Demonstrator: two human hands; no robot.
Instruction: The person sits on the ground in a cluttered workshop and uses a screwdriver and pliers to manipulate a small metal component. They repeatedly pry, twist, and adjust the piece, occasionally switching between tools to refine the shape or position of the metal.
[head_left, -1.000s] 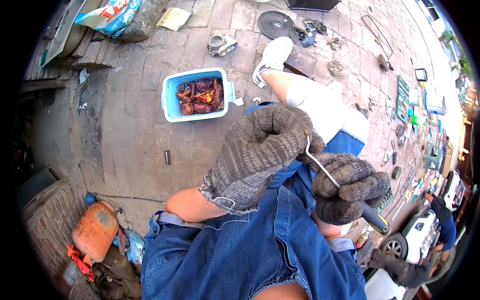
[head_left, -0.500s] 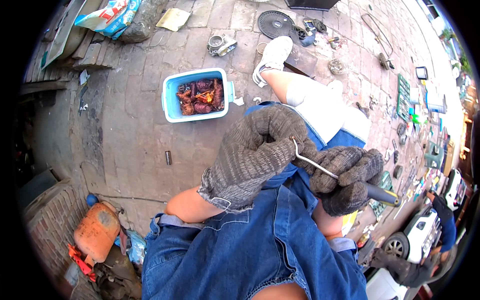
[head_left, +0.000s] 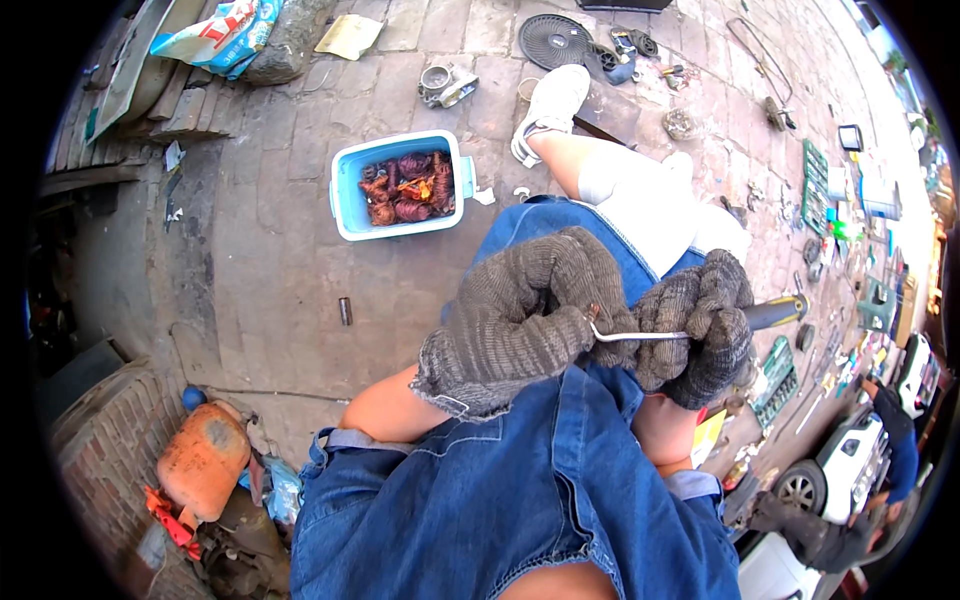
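Both hands wear dark grey knit gloves above my lap. My right hand (head_left: 697, 328) is closed round a hook tool (head_left: 650, 336), which has a thin bent metal shaft and a grey-and-yellow handle pointing right. The shaft's curved end meets the thumb and fingertips of my left hand (head_left: 525, 325). That hand is closed in a pinch; a tiny copper-coloured bit shows at its fingertips, too small to name. Beyond my left hand, on the paving, stands a light blue plastic bin (head_left: 398, 236) holding reddish-brown coils of copper wire (head_left: 411, 188).
A small dark metal cylinder (head_left: 345, 311) lies left of my arm. An orange tank (head_left: 205, 458) is at lower left. Ahead are a round black grille (head_left: 553, 42) and a metal part (head_left: 447, 85). Green tool trays (head_left: 775, 380) and a person (head_left: 890, 430) by a white car are at right.
My right hand has shifted slightly, and the hook tool has turned from a slope to nearly level. The left hand still pinches at the hook's end, a little lower.
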